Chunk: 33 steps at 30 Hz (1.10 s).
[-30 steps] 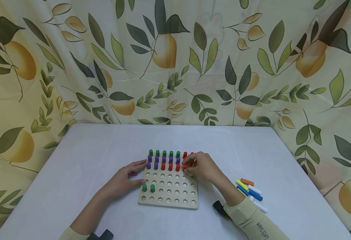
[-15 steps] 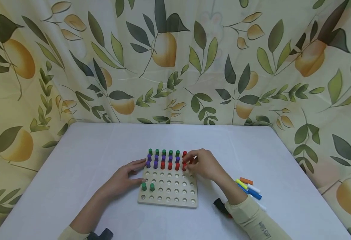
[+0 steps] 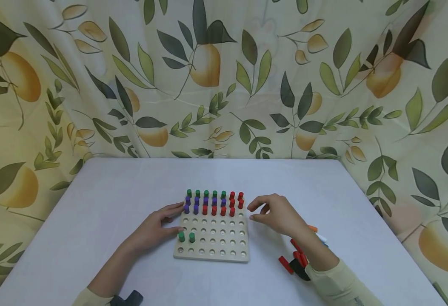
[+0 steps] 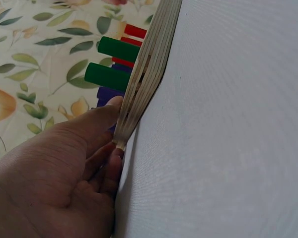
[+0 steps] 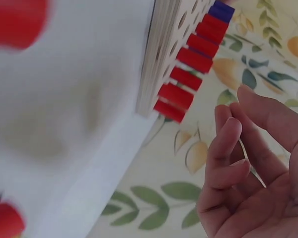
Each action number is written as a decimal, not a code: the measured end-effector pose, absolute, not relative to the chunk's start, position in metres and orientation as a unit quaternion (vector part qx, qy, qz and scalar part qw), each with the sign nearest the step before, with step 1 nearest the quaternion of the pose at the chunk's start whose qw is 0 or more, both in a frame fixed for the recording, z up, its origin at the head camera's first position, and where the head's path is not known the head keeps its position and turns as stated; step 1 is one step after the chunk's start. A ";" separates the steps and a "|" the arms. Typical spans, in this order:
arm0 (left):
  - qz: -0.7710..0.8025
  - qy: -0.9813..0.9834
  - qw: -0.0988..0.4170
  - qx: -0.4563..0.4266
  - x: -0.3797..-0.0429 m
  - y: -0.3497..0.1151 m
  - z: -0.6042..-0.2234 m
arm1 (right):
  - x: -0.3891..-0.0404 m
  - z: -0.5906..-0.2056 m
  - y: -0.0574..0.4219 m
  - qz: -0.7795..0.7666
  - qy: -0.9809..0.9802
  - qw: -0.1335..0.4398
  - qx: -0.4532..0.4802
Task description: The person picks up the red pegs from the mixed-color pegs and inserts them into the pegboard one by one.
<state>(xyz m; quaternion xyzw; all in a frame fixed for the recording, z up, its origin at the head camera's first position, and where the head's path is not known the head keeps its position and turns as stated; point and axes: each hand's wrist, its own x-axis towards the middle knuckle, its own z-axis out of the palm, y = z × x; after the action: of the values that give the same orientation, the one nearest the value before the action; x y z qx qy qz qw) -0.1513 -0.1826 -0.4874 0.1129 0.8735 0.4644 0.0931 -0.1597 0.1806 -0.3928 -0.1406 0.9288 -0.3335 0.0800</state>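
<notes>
A wooden pegboard lies on the table, its three back rows holding green pegs, purple pegs and red pegs. The third row's right-end hole is bare. Two more green pegs stand near the front left. My left hand rests against the board's left edge, thumb and fingers extended along it; in the left wrist view the thumb touches the edge close to the purple pegs. Just right of the board is my right hand, fingers loosely bent with nothing between them, as the right wrist view confirms.
Loose red pegs lie on the table by the right forearm, next to a black wrist strap. Behind that forearm an orange peg and a white peg partly show. A fruit-patterned curtain hangs behind the table.
My right hand has let go of the red peg near the third row's right end and moved right, off the board. The left hand keeps its place at the board's edge.
</notes>
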 end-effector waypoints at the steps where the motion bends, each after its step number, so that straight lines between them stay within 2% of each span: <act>1: 0.463 0.875 0.094 0.110 -0.151 -0.183 -0.487 | -0.158 -0.392 0.184 -0.331 0.930 0.080 -0.136; 16: 0.452 0.882 0.097 0.095 -0.151 -0.186 -0.485 | -0.120 -0.388 0.247 -0.309 0.942 0.086 -0.098; 33: 0.455 0.879 0.095 0.110 -0.152 -0.181 -0.485 | -0.105 -0.408 0.278 -0.305 0.946 0.091 -0.063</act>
<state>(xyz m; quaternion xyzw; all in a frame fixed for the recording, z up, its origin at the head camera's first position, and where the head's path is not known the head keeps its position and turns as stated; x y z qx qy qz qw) -0.1516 -0.1805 -0.4854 0.1097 0.8787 0.4548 0.0945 -0.1045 0.2784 -0.4079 -0.0628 0.9461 -0.3045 0.0906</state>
